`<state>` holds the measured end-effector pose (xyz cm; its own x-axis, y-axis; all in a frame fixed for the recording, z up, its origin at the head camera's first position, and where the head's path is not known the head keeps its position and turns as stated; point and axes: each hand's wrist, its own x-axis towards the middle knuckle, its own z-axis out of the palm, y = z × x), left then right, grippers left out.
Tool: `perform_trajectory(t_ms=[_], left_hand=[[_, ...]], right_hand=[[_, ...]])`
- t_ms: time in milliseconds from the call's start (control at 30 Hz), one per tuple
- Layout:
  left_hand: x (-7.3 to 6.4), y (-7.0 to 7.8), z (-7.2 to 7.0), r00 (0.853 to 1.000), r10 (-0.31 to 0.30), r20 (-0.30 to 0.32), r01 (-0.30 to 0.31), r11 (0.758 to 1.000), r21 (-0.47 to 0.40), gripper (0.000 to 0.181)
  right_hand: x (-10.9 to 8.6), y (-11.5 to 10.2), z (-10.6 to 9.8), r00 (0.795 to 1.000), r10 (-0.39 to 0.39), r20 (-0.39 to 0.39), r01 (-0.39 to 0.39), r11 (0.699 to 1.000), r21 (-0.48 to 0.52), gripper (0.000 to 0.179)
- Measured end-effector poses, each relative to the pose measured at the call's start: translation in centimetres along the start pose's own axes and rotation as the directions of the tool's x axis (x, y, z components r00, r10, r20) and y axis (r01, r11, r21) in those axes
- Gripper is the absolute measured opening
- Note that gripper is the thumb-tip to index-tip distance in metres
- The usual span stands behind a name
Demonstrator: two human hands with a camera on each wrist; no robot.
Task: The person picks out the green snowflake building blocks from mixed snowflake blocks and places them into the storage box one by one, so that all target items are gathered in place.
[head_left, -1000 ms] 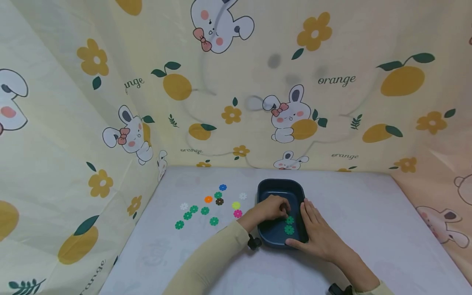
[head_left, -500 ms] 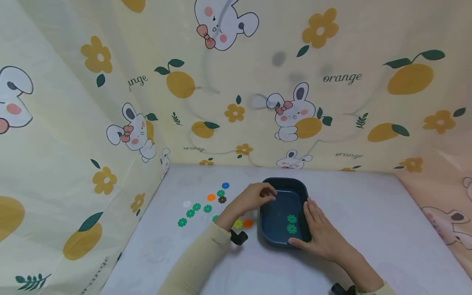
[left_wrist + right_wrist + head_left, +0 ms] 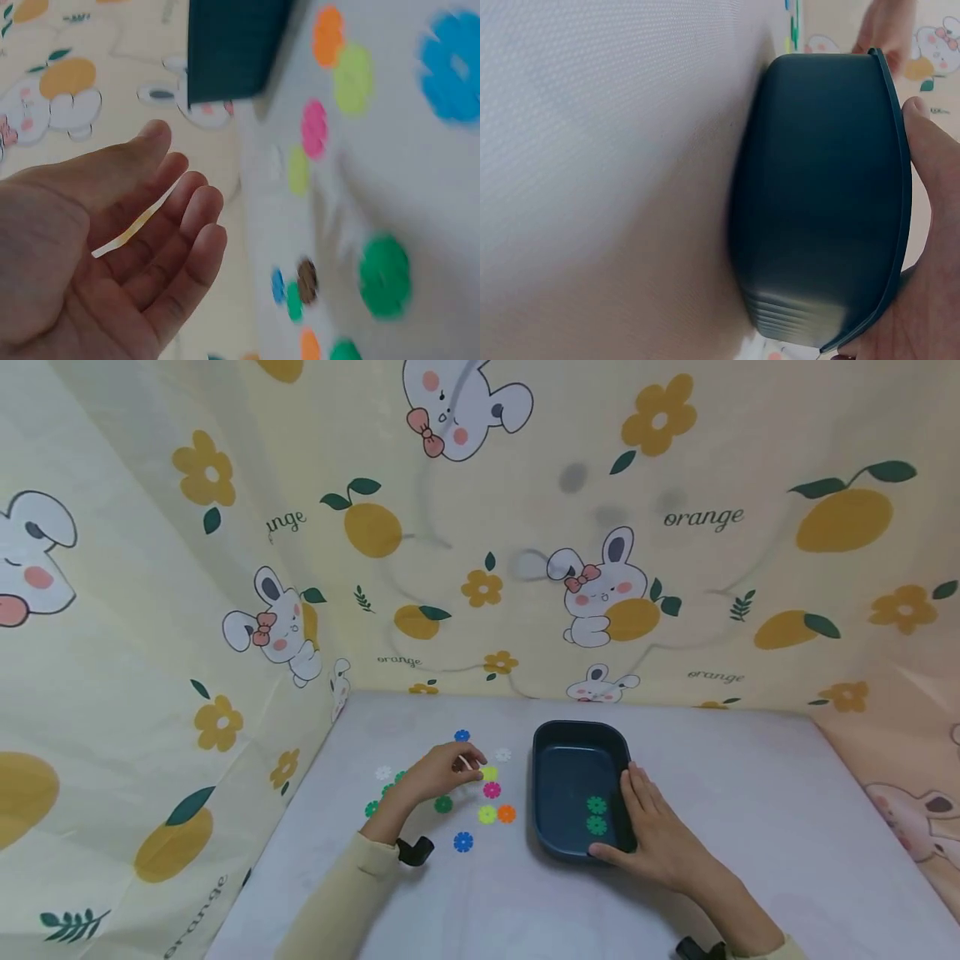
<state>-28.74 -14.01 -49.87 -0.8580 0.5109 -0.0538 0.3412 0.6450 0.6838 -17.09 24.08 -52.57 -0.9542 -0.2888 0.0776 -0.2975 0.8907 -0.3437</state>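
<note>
My left hand (image 3: 431,774) hovers above scattered flower-shaped plastic discs, nearest a yellow disc (image 3: 489,773) and a pink disc (image 3: 492,790). In the left wrist view, its fingers (image 3: 180,281) are loosely bent, the thumb stands apart, and nothing is held. My right hand (image 3: 663,843) rests against the dark blue tray (image 3: 573,764), straight fingers along its right side and thumb at the near right corner. Two green discs (image 3: 596,815) lie inside the tray, near its right wall. From the right wrist view, the tray's outer wall (image 3: 821,187) hides its inside.
Left of the tray lie more discs: a blue disc (image 3: 463,842), an orange disc (image 3: 506,814), a second yellow disc (image 3: 487,814) and a white disc (image 3: 503,755). My left hand and forearm partly cover several others. A patterned cloth (image 3: 480,543) hangs behind the white table (image 3: 750,793).
My left hand has left the tray's inside and moved left over the loose discs. Discs its arm covered now show. My right hand stays at the tray. The camera view has shifted slightly.
</note>
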Motion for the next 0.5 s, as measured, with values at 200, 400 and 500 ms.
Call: perform_trajectory(t_ms=[200,400,500], left_hand=[[-2.0,-2.4,-0.6,0.998,-0.065,0.007,0.065,0.997,0.036,0.024],[-3.3,-4.1,-0.4,0.991,-0.132,-0.004,0.131,0.987,0.092,0.022],[-3.6,-4.8,0.0,0.986,-0.164,0.001,0.163,0.982,0.1,0.024]], right_hand=[[-0.1,0.0,0.0,1.0,0.007,0.0,-0.007,1.0,0.005,0.129],[-0.1,0.0,0.0,1.0,-0.005,-0.01,0.005,1.0,0.004,0.129],[-0.1,-0.1,-0.1,1.0,-0.006,-0.01,0.006,1.0,0.01,0.129]])
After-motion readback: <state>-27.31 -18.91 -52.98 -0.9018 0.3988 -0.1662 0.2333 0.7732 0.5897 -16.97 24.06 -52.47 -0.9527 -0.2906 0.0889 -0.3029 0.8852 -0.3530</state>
